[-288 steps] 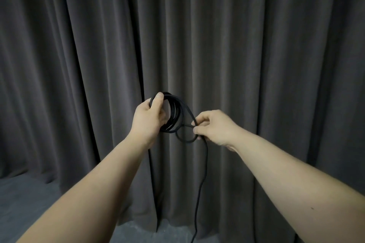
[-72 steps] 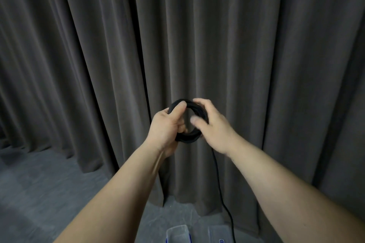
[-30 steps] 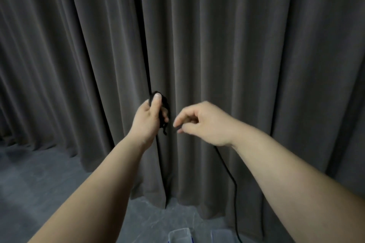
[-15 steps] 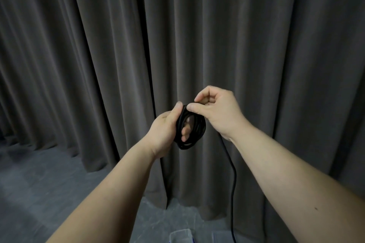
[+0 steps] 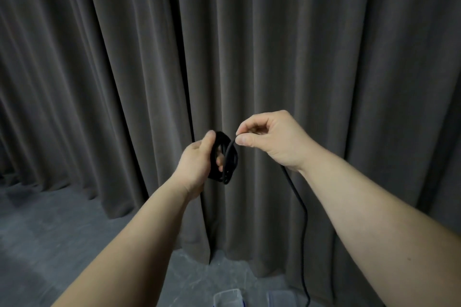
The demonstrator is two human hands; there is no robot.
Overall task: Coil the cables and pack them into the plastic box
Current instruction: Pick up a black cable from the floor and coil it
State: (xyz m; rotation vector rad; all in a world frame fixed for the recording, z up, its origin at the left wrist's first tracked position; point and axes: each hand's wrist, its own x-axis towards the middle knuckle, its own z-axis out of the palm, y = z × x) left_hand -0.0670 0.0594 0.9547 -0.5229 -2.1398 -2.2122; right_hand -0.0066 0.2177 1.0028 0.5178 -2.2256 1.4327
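A black cable is wound into a small coil held at chest height in front of the curtain. My left hand grips the coil, thumb on its top and fingers through the ring. My right hand pinches the cable's loose strand between thumb and forefinger just right of the coil's top. From under that hand the loose tail hangs down to the floor. The top edge of a clear plastic box shows at the bottom of the view.
A dark grey pleated curtain fills the background. Grey floor lies at the lower left. A second clear plastic piece, perhaps a lid or another box, sits beside the box, next to the cable's tail.
Over the last second my right hand came back to the coil with another turn of cable, and now lifts slightly up and right, pinching the strand. The left hand keeps gripping the coil.
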